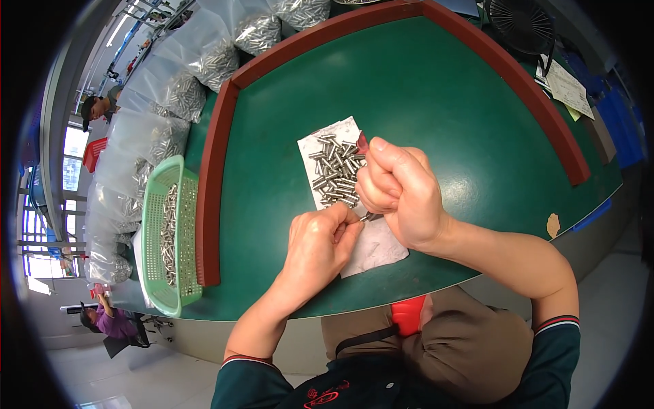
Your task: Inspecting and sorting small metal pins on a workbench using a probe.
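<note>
My left hand [320, 240] is closed, thumb and forefinger pinching a small metal pin [368, 217] over a whitish, smudged cloth or paper [376, 251]. Close beside it, my right hand [403, 187] is curled into a fist with the thumb uppermost. A reddish piece [362, 142] sticks out by that thumb; the rest of what this hand grips is hidden by the fingers. Just beyond my left hand, a heap of short, shiny metal pins [334, 167] lies loose on the white sheet.
A dark red wooden rail [216, 184] borders the green tabletop [286, 102]. Left of it stands a green mesh basket [155, 225] with metal pins inside. Clear bags of metal parts [182, 95] line the outer side. A black fan [521, 26] and papers [569, 87] are at the far right.
</note>
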A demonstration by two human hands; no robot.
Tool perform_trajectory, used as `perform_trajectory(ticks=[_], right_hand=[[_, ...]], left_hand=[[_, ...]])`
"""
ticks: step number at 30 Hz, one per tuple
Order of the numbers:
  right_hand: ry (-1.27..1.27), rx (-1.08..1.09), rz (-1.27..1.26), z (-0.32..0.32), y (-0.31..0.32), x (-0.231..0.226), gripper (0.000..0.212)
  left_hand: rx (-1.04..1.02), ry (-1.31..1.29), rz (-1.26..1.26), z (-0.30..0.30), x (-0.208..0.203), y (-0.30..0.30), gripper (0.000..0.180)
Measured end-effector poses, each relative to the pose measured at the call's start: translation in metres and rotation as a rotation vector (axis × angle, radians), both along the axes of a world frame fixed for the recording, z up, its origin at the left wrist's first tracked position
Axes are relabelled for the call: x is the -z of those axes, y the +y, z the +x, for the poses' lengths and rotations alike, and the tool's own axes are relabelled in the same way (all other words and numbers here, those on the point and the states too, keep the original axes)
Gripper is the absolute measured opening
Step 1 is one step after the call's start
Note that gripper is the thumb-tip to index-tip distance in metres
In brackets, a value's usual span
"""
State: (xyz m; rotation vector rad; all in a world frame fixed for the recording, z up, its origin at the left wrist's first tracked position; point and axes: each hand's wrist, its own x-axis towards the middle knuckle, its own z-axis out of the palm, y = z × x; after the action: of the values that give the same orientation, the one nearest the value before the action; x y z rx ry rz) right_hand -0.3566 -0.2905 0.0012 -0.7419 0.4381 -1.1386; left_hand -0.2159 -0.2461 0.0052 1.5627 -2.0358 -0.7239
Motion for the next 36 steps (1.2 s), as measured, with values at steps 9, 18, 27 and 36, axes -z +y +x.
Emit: perform_trajectory(ticks=[9,18,27,36], right_hand=[[0.053,0.002,-0.018,0.005,0.001,-0.008,0.043],[-0.330,-0.086,0.350,-0.039,-0.067,0.002,0.041],[-0.302,-0.054,0.368,-0.045,-0.082,0.019,0.040],[-0.284,-0.051,0.377,-0.044,-0.081,0.016,0.041]], left_hand=[[-0.004,0.011,-0.026,-0.002,-0.002,0.000,0.008],[-0.050,1.202,0.548,0.051,-0.005,-0.025,0.008],[-0.366,0.800,0.270,0.052,-0.004,-0.033,0.016],[-0.255,0.061,-0.009,0.044,0.005,-0.031,0.008]])
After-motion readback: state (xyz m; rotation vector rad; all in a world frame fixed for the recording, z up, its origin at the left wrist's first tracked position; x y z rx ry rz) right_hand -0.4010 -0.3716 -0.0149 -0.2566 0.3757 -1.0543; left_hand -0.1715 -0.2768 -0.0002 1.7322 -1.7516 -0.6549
